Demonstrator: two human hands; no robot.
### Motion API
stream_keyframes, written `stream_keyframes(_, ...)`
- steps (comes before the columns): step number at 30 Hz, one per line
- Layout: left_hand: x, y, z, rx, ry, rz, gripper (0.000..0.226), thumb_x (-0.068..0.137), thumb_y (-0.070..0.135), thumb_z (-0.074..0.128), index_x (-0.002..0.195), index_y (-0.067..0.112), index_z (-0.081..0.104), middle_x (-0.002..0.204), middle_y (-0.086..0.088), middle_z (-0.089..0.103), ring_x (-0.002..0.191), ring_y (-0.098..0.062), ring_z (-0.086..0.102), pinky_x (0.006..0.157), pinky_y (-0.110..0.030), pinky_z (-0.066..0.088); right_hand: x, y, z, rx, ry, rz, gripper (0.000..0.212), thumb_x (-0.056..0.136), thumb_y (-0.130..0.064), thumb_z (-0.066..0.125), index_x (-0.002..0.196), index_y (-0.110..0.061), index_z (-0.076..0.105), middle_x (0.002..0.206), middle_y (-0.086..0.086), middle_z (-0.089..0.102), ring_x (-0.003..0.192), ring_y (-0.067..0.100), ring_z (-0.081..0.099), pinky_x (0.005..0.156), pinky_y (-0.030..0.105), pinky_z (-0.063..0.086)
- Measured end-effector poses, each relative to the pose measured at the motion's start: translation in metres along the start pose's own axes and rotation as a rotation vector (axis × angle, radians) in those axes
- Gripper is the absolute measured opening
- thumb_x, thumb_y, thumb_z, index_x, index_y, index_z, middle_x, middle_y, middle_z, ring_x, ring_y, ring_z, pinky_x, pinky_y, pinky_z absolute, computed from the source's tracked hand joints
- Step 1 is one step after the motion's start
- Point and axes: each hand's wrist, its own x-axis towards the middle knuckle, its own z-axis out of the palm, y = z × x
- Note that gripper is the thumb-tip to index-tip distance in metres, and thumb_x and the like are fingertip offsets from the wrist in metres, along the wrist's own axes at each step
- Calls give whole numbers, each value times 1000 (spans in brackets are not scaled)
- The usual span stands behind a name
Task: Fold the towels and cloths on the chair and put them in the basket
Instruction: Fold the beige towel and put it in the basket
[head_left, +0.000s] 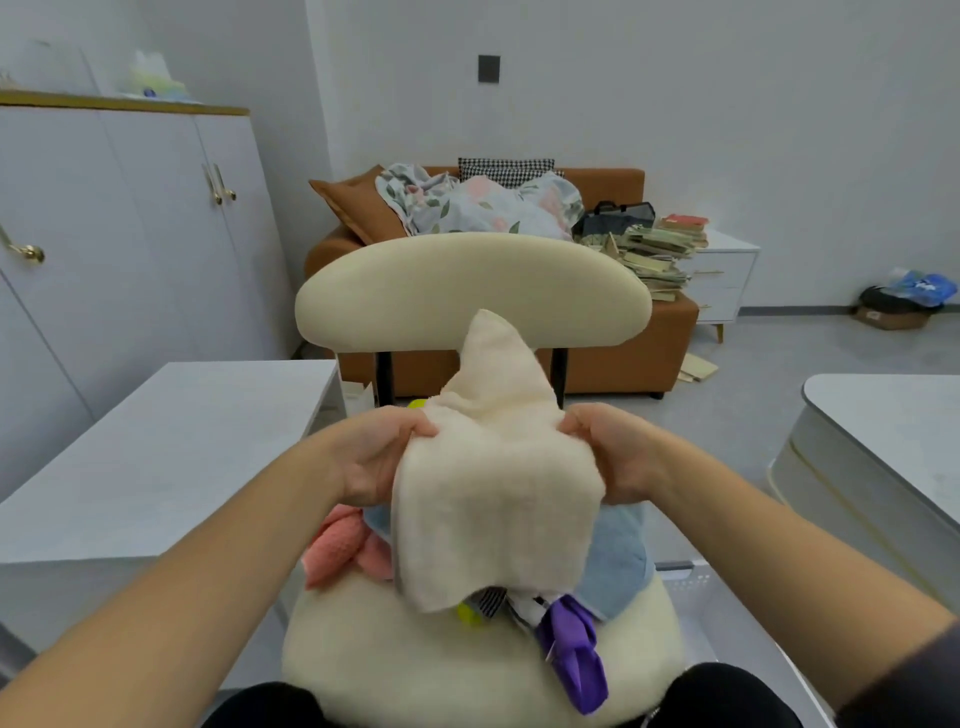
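A cream towel (493, 499) hangs in the air above the cream chair (395, 660). My left hand (379, 457) grips its left upper edge and my right hand (613, 452) grips its right upper edge. One corner of the towel sticks up in front of the chair back (467, 280). Under it on the seat lie a pink cloth (337, 551), a light blue cloth (618, 561), a purple cloth (571, 649) and a black-and-white patterned cloth (519, 603), partly hidden. A white basket (727, 613) stands on the floor right of the chair, mostly hidden by my right arm.
A white table (156, 457) stands at the left and another white table (883, 447) at the right. Behind the chair is an orange sofa (623, 364) with bedding and stacked books. White cupboards (130, 234) line the left wall.
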Motion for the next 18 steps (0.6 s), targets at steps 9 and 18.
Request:
stream_keyframes(9,3,11,-7,-93,165,597,17,93,11,54,105,9,65,96,-6,72,87,-17,67,70,-26,57,-14,-19,-4,13,-30,-519,21,98,-17,48,113,-15,62,96,2,71,86,16,67,78,37,54)
stream_keyframes(18,-27,26,3,333,352,951,67,81,6,71,134,31,39,97,3,69,85,-4,69,69,-17,55,-38,-38,-3,-183,181,-793,55,85,-13,68,131,-28,43,108,7,67,99,20,66,85,35,54)
